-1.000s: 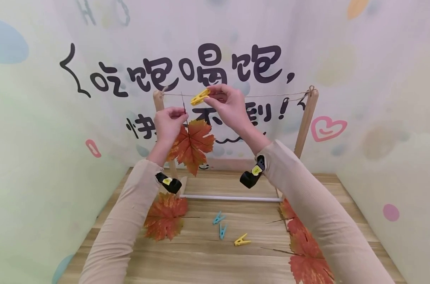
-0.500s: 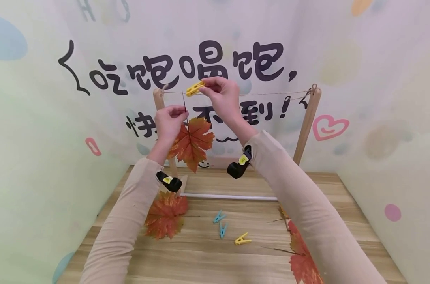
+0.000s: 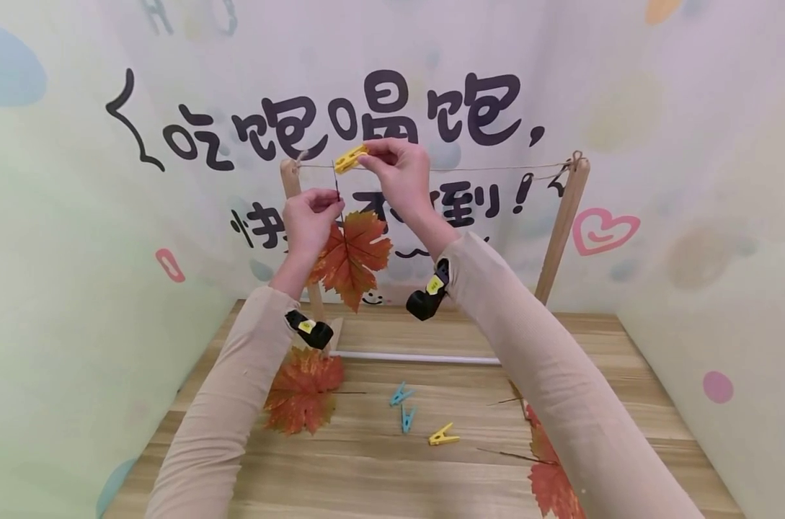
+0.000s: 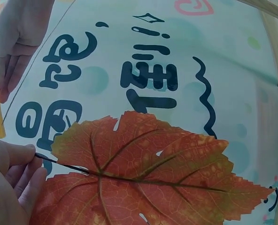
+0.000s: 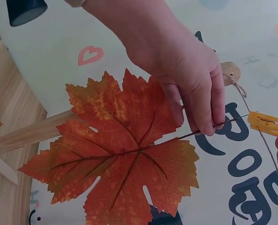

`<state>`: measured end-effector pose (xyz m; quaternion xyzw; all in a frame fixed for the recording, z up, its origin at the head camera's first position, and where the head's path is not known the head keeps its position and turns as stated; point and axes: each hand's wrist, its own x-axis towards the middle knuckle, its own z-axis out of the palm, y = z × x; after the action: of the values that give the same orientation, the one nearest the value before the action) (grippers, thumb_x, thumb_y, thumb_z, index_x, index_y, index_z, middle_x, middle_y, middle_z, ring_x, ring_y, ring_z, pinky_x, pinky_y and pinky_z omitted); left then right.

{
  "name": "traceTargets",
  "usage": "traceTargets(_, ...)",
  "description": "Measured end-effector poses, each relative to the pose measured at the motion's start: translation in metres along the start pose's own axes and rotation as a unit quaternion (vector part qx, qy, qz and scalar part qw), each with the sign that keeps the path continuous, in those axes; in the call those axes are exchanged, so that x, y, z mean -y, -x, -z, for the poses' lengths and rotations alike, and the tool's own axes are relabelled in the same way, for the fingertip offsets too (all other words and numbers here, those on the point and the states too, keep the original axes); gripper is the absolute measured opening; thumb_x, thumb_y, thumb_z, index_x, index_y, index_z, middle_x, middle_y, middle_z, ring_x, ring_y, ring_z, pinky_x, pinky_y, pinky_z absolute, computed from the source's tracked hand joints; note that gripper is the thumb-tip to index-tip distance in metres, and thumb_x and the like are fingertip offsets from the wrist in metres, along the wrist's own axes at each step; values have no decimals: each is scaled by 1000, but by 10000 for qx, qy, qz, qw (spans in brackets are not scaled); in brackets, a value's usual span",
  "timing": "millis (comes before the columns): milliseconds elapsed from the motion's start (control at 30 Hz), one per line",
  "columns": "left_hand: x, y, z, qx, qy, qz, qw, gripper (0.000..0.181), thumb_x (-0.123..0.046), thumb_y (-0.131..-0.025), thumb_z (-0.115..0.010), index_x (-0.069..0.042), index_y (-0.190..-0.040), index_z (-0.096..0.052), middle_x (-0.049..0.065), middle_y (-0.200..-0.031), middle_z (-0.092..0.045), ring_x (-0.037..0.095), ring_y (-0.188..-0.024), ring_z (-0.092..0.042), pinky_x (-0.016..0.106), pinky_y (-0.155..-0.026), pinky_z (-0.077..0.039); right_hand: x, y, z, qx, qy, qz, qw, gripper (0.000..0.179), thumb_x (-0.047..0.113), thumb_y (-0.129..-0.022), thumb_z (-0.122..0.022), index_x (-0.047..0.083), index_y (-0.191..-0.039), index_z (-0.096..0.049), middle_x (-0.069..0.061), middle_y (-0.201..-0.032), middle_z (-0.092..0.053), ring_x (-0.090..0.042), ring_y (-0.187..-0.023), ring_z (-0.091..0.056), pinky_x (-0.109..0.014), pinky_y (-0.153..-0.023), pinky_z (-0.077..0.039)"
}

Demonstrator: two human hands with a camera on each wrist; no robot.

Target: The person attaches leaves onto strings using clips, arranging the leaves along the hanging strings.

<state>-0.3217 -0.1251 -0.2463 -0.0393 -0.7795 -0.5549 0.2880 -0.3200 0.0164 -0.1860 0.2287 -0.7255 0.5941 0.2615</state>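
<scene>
Table (image 3: 366,486): wood-grained, bearing pegs (image 3: 440,437)
Wall (image 3: 703,216): black-lettered
Left hand (image 3: 308,220): pinching leaf stem (image 4: 63,164)
Right hand (image 3: 404,174): gripping yellow peg (image 3: 349,158)

Booth-like rm: printed walls (image 3: 94,288), tbl (image 3: 366,476).

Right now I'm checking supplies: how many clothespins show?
4: a yellow clothespin in the right hand; on the table, another yellow clothespin, a blue clothespin and, behind it, a second blue clothespin. The right sleeve might hide more.
</scene>
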Motion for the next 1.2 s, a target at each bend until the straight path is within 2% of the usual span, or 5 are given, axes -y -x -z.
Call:
traceTargets(133, 0, -1, 0, 24, -51, -45, 10000, 18, -8, -80, -68, 2, -95, -69, 15, -94, -68, 14, -77, -63, 17, -66, -49, 4, 0, 0, -2, 10, -181, 9998, 21, 1, -79, -66, -6, -99, -66, -18, -96, -66, -20, -83, -64, -19, -73, -51)
traceTargets(433, -1, -1, 1, 81, -58, -130, 9999, 17, -7, -81, -67, 3, -95, -68, 16, -93, -67, 17, -77, -63, 17, -66, -48, -16, -11, -8, 112, -55, -147, 9998, 23, 5, -78, -68, -3, -99, -67, -15, -91, -67, -15, -79, -64, -19, -72, -51)
traceTargets(633, 1, -1, 2, 93, -122, -207, 9997, 17, -6, -80, -67, 4, -95, -68, 16, -93, -67, 17, -77, -63, 16, -65, -48, -15, -10, -7, 413, -84, -517, 9978, 30, 8, -81, -66, -1, -110, -63, -13, -98, -66, -15, -85, -64, -19, -77, -50)
traceTargets(800, 1, 1, 1, 63, -171, -165, 9997, 17, -7, -80, -68, 3, -94, -68, 16, -93, -67, 19, -78, -63, 18, -68, -49, -14, -7, -4, 534, -158, -769, 9955, 35, 12, -83, -66, 2, -116, -61, -11, -103, -65, -13, -90, -64, -19, -82, -48)
traceTargets(1200, 2, 2, 2, 33, -495, -194, 9986, 18, -9, -80, -69, 2, -95, -69, 15, -94, -68, 21, -81, -65, 21, -70, -51, -13, 6, 18, 448, -292, -815, 9952, 36, 13, -81, -68, 5, -115, -62, -10, -110, -63, -14, -97, -62, -20, -83, -48)
